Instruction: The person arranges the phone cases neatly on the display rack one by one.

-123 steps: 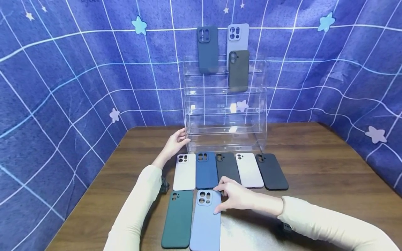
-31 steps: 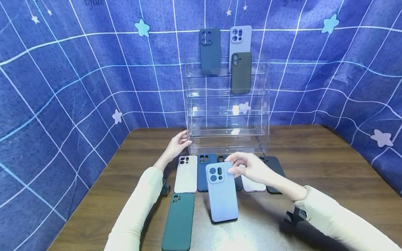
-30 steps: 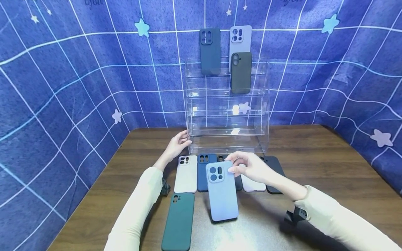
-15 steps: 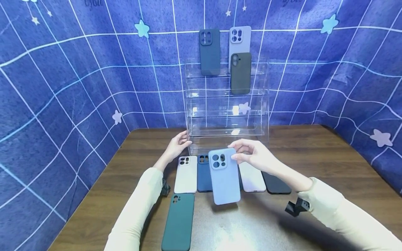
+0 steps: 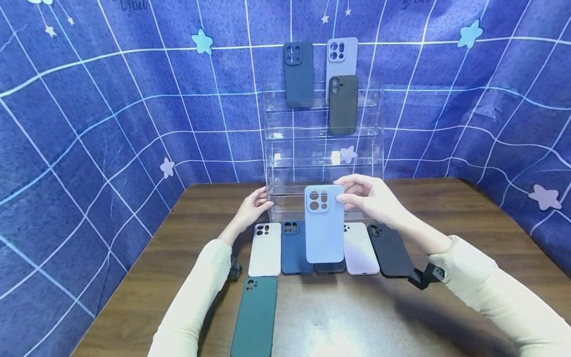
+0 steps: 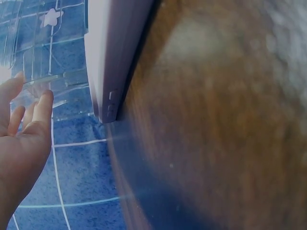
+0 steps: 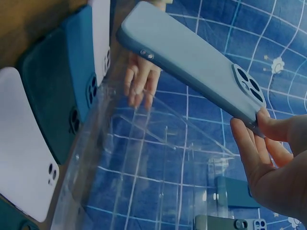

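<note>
My right hand (image 5: pixel 376 198) pinches a light blue phone case (image 5: pixel 324 228) by its upper right corner, thumb in front and fingers behind. The case hangs upright above the row of cases, its camera cutouts facing me. In the right wrist view, its side buttons and camera frame show beside my fingers (image 7: pixel 247 143). My left hand (image 5: pixel 252 208) holds the lower left edge of a clear tiered display stand (image 5: pixel 276 173), thumb at the front and fingers along the side. Three cases stand high on the stand: dark blue (image 5: pixel 299 82), lilac (image 5: pixel 342 54) and dark olive (image 5: pixel 343 106).
Before the stand lies a row: white case (image 5: pixel 266 253), blue case (image 5: pixel 292 250), a dark case (image 5: pixel 330 267) mostly hidden by the held one, another white case (image 5: pixel 359 250) and a black case (image 5: pixel 390 253). A green case (image 5: pixel 254 317) lies nearer on the wooden table (image 5: pixel 468 238).
My right hand has lifted the light blue case off the table beside the green one, carrying it forward, up and slightly right, and straightening it. My left hand has stayed at the stand.
</note>
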### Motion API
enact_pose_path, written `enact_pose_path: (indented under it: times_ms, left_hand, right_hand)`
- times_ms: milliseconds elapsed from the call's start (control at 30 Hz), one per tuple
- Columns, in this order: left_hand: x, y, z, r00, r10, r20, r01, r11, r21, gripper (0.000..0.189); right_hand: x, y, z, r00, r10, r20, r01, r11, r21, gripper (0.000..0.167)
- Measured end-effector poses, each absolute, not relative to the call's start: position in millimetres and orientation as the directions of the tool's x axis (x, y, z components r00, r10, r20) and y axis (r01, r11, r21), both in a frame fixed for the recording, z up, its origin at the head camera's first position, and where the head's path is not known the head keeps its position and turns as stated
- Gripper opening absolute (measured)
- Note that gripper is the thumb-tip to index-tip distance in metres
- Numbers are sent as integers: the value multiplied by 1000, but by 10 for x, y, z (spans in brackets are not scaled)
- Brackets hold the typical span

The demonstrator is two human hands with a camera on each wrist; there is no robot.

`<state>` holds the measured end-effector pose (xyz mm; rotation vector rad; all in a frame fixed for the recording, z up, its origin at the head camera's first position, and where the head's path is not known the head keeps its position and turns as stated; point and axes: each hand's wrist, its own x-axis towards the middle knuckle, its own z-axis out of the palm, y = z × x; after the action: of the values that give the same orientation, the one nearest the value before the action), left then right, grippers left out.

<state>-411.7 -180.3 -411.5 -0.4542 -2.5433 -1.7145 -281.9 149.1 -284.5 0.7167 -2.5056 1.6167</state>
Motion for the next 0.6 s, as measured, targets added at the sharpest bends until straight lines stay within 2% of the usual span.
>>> enact_pose_path:
  times_ms: [367,600]
  left_hand:
    - [-4097,-1782,-4072,-947,230,225,291,319,902,60]
    - [-4088,-1821,-4089,-946,245,213,283,301,911,63]
  right_hand:
    - [-2918,1534,-2661,-900,-292,325,-424,405,-810,39]
    - [-3039,1506,-2548,-883,-290,368,-455,342,-822,40]
